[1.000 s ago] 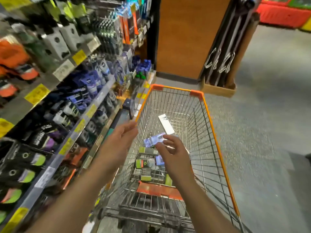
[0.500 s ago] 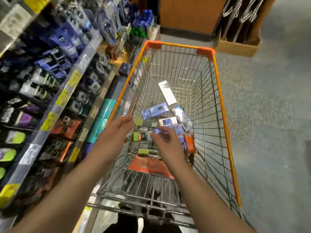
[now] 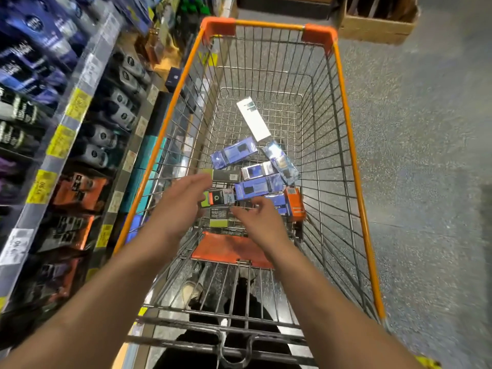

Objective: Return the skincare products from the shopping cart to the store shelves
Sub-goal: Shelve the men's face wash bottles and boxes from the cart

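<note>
Since the earlier frames, the blue box once pinched in the right hand (image 3: 262, 222) has been released, and both hands are lowered deeper into the shopping cart (image 3: 354, 145). The left hand (image 3: 177, 206) is held with straight, relaxed fingers above a dark box with a green end (image 3: 217, 198); nothing is gripped. The right hand's fingers are loosely spread and empty, just over the pile. About 5 blue boxes (image 3: 258, 186) are heaped on the cart floor, long axes lying at mixed angles. An orange box (image 3: 294, 203) is seen at the pile's right edge. A white box (image 3: 253, 118) lies apart, its long axis pointing toward the cart's far end. The store shelves (image 3: 61, 129) are seen on the left.
</note>
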Demonstrator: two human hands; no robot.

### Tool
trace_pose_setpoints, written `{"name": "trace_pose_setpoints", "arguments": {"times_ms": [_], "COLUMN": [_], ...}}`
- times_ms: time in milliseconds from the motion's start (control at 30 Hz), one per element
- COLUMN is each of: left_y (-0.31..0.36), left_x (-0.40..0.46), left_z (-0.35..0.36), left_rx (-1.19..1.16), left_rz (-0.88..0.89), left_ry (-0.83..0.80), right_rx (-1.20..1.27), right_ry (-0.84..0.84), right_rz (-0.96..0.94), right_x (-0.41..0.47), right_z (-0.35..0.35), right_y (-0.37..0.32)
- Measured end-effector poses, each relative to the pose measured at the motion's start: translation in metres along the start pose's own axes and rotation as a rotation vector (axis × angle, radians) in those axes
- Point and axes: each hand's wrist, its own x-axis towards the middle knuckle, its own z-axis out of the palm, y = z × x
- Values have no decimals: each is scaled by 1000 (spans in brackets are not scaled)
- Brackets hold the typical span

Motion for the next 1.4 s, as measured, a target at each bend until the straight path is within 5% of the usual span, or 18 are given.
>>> {"name": "trace_pose_setpoints", "arguments": {"times_ms": [433,800,1100,1400], "left_y": [-7,-39,-65,-89], "left_x": [48,82,108,130], "left_z": [26,28,28,31], "left_rx": [-172,-220,-294,-329], "left_rz": [-194,-351,-459,-528], "left_ry": [-75,-56,17,107], "right_rx": [23,-334,-544,-1061], "right_ry": [291,11,5,-172], "right_rz": [107,193,-243,-573], "right_x": [75,119,181,214], "right_z": [-38,7,46,89], "right_y": [33,97,64,86]}}
